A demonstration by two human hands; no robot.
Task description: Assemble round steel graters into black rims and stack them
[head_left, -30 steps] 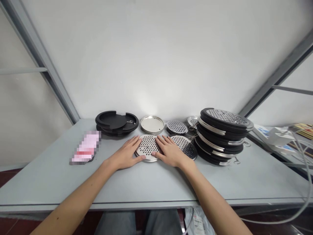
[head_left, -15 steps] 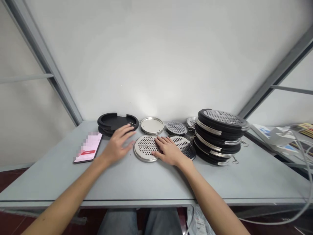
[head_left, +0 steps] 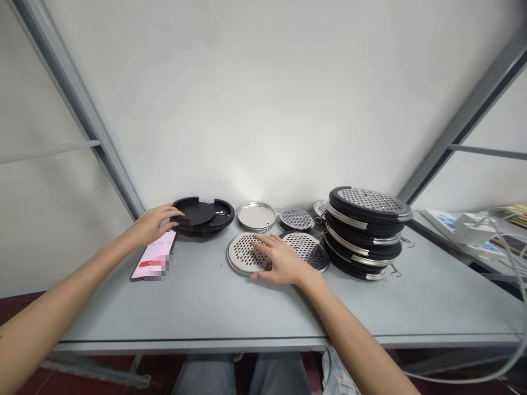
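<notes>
My left hand [head_left: 153, 226] is at the left rim of a stacked black round holder [head_left: 201, 226] with gaps in its raised edge. Thumb and fingers are apart, the fingertips at the rim; I cannot tell how firmly they touch. A small metal ring clip [head_left: 220, 213] lies inside the holder. My right hand [head_left: 284, 262] is spread, palm down, over a silver perforated disc [head_left: 242, 255], its fingers above the right part. Beside that, partly behind the hand, lies a second perforated disc [head_left: 304, 246] with a dark right side.
A phone [head_left: 154, 257] lies left, below my left hand. Silver lids [head_left: 256, 215] and a smaller perforated disc stack [head_left: 296, 219] stand at the back. A tall stack of black-rimmed discs [head_left: 364, 236] stands right. A white cable [head_left: 508, 351] hangs at the far right.
My left hand has moved left, from over the holder's front to its left rim. My right hand's fingers have lifted and curved slightly over the perforated disc. The view has shifted a little.
</notes>
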